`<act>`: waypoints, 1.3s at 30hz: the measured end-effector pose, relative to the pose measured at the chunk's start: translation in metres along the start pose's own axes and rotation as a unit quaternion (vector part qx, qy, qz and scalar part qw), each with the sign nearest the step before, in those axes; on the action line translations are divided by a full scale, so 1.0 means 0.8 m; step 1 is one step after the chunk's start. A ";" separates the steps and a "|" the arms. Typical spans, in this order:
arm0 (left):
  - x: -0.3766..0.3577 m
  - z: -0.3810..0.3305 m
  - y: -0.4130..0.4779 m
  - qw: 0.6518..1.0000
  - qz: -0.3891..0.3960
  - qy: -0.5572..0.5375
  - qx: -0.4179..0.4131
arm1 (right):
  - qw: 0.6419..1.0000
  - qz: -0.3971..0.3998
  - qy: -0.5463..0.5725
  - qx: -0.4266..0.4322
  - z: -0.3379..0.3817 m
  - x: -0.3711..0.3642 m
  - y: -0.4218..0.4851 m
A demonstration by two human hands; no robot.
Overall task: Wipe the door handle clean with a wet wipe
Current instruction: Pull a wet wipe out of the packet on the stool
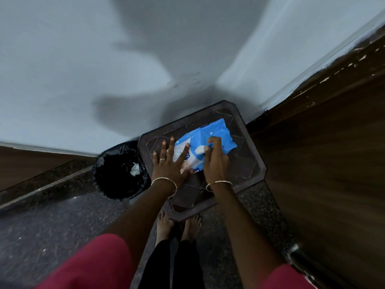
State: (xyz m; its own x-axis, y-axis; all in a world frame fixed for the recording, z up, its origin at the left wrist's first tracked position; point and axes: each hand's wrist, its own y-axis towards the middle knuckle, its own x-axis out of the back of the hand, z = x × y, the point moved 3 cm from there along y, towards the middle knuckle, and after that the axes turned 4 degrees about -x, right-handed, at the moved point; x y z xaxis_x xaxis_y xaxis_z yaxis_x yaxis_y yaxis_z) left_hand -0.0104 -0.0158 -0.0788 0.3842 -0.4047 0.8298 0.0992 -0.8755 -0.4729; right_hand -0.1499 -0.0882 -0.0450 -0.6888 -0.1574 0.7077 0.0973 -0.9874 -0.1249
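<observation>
Wet wipe [199, 149] supply and hands, read left to right. A bin lined with a black bag [123, 170] stands on the floor at far left, a crumpled white scrap inside it. Beside it, a dark patterned stool [248, 163] carries the blue wipe pack [216, 132]. Your left hand [166, 163] lies flat with fingers spread, pressing the near end of the pack and gripping nothing. Your right hand [214, 157] pinches the white tip of the wipe where it shows at the pack's opening. To draw it well, keep the left palm bearing down so the pack stays put, and pull the wipe up steadily so that only one sheet should come free. At far right runs a brown wooden door [325, 163], streaked by motion blur. Its handle, which you are to clean, does not appear in view, and the pack's lettering is too small to read.
</observation>
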 end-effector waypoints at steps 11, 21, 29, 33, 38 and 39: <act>0.005 -0.006 -0.003 1.000 -0.001 0.003 0.003 | 0.995 -0.017 -0.083 0.044 0.009 0.000 0.000; 0.006 -0.007 -0.006 1.000 -0.014 0.003 0.002 | 0.999 -0.016 -0.022 -0.020 0.008 0.011 0.010; 0.001 -0.010 -0.007 0.999 -0.032 0.017 -0.008 | 0.993 -0.085 0.055 -0.057 0.004 0.034 0.021; -0.006 -0.008 -0.007 0.999 -0.039 0.019 -0.017 | 0.997 -0.013 -0.031 0.074 0.017 0.030 0.011; -0.010 -0.006 -0.008 0.998 -0.054 0.015 -0.026 | 0.981 0.063 -0.132 0.125 0.010 0.019 0.003; -0.011 -0.006 -0.009 0.998 -0.056 0.022 -0.028 | 0.984 0.058 -0.118 0.121 0.007 0.020 0.003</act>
State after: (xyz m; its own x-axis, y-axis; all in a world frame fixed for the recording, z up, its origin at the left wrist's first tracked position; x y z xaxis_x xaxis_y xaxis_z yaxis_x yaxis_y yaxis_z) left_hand -0.0189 -0.0075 -0.0815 0.3330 -0.3139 0.8891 0.0871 -0.9287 -0.3605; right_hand -0.1568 -0.0928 -0.0303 -0.4797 -0.2413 0.8436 0.3539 -0.9330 -0.0656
